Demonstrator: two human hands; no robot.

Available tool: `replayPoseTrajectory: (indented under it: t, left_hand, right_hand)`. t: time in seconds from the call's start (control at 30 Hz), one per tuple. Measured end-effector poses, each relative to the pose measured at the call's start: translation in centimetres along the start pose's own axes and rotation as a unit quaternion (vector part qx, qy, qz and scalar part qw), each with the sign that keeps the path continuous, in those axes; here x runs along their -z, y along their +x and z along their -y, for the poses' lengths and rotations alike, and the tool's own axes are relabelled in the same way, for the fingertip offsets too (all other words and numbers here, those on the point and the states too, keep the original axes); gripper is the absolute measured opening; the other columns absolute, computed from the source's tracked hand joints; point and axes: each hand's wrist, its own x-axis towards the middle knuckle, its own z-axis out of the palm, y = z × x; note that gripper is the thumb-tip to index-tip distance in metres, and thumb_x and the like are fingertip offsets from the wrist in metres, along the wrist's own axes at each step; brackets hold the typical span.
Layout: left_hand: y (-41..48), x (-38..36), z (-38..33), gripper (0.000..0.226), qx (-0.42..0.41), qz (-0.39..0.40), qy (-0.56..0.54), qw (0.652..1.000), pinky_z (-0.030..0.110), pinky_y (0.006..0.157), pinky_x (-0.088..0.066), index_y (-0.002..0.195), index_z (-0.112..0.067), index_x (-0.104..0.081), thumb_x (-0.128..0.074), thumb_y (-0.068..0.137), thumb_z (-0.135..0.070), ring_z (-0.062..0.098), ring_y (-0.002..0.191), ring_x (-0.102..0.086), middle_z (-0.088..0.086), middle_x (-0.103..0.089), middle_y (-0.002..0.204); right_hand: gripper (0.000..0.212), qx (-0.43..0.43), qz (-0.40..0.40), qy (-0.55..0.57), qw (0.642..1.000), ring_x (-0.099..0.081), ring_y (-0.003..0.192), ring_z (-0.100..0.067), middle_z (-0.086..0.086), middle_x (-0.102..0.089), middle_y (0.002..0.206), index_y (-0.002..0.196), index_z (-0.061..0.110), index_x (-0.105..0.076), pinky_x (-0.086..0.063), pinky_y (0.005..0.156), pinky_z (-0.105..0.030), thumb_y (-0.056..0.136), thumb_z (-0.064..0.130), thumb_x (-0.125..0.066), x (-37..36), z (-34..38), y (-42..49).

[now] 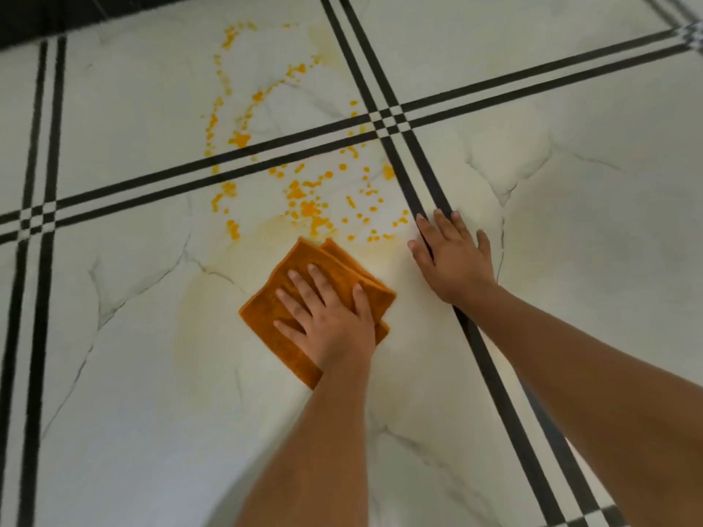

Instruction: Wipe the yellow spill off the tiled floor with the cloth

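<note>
A folded orange cloth lies flat on the white marble-look tiled floor. My left hand presses down on it, palm flat and fingers spread. The yellow spill is a scatter of drops and blots just beyond the cloth's far corner, and it runs further away across a black double line to the far tile. Faint yellow smears mark the floor to the left of the cloth. My right hand rests flat on the floor to the right of the cloth, its fingers over a black line, holding nothing.
Black double stripes cross the floor and meet beyond the right hand. Another pair of stripes runs along the left side. A dark wall base borders the floor at the top left.
</note>
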Motion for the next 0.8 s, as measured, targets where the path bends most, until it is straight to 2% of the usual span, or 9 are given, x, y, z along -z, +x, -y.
replayPoseTrajectory:
  t: [0.17, 0.33, 0.47, 0.63, 0.77, 0.8]
  left_hand:
    - [5.3, 0.3, -1.9, 0.070, -0.169, -0.008, 0.085, 0.982, 0.061, 0.108, 0.011, 0.145, -0.033, 0.015, -0.010, 0.088, -0.065, 0.028, 0.140, 0.022, -0.002, 0.019, 0.155]
    - [6.8, 0.0, -3.4, 0.069, -0.317, -0.009, 0.140, 0.938, 0.066, 0.105, 0.010, 0.142, -0.041, 0.018, -0.007, 0.085, -0.070, 0.030, 0.138, 0.026, -0.007, 0.020, 0.155]
    - [10.6, 0.6, -7.8, 0.072, -0.266, -0.003, 0.102, 0.959, 0.070, 0.104, 0.007, 0.143, -0.041, 0.017, -0.008, 0.083, -0.073, 0.038, 0.138, 0.024, -0.004, 0.018, 0.156]
    - [9.8, -0.2, -5.9, 0.074, -0.395, -0.035, 0.154, 0.905, 0.070, 0.104, 0.006, 0.141, -0.047, 0.013, -0.003, 0.076, -0.078, 0.038, 0.140, 0.015, -0.005, 0.009, 0.157]
    - [12.1, 0.3, -9.1, 0.074, -0.325, -0.018, 0.115, 0.939, 0.070, 0.104, 0.005, 0.143, -0.045, 0.011, -0.007, 0.079, -0.078, 0.039, 0.140, 0.016, -0.003, 0.010, 0.157]
    - [11.7, 0.1, -8.9, 0.074, -0.330, -0.027, 0.110, 0.937, 0.070, 0.104, 0.005, 0.143, -0.044, 0.010, -0.007, 0.079, -0.078, 0.040, 0.140, 0.015, -0.003, 0.009, 0.157]
  right_hand:
    - [0.057, -0.037, -0.046, -0.006, 0.998, 0.009, 0.145, -0.019, 0.004, 0.003, 0.159, 0.150, 0.031, -0.003, 0.003, 0.115, -0.047, 0.098, 0.050, -0.015, -0.3, -1.8, 1.9]
    - [0.058, -0.061, -0.058, 0.008, 0.996, 0.010, 0.145, -0.020, 0.003, 0.004, 0.159, 0.150, 0.031, 0.000, 0.006, 0.114, -0.046, 0.097, 0.052, -0.012, 0.0, -3.6, 3.3]
    - [0.057, -0.071, -0.056, 0.023, 0.996, 0.011, 0.145, -0.019, 0.004, 0.004, 0.159, 0.149, 0.034, -0.002, 0.007, 0.114, -0.045, 0.097, 0.053, -0.012, -0.2, -3.7, 4.5]
    - [0.063, -0.083, -0.088, 0.005, 0.993, 0.011, 0.145, -0.017, 0.006, 0.004, 0.159, 0.148, 0.038, -0.001, 0.008, 0.114, -0.042, 0.089, 0.060, 0.002, -1.3, -3.5, 4.3]
    - [0.060, -0.090, -0.098, 0.004, 0.991, 0.011, 0.145, -0.015, 0.008, 0.003, 0.158, 0.148, 0.039, -0.002, 0.010, 0.113, -0.040, 0.091, 0.057, -0.002, -1.5, -3.5, 4.3]
    - [0.059, -0.090, -0.100, 0.005, 0.991, 0.010, 0.145, -0.014, 0.008, 0.003, 0.158, 0.148, 0.039, -0.002, 0.010, 0.113, -0.039, 0.091, 0.057, -0.003, -1.6, -3.5, 4.3]
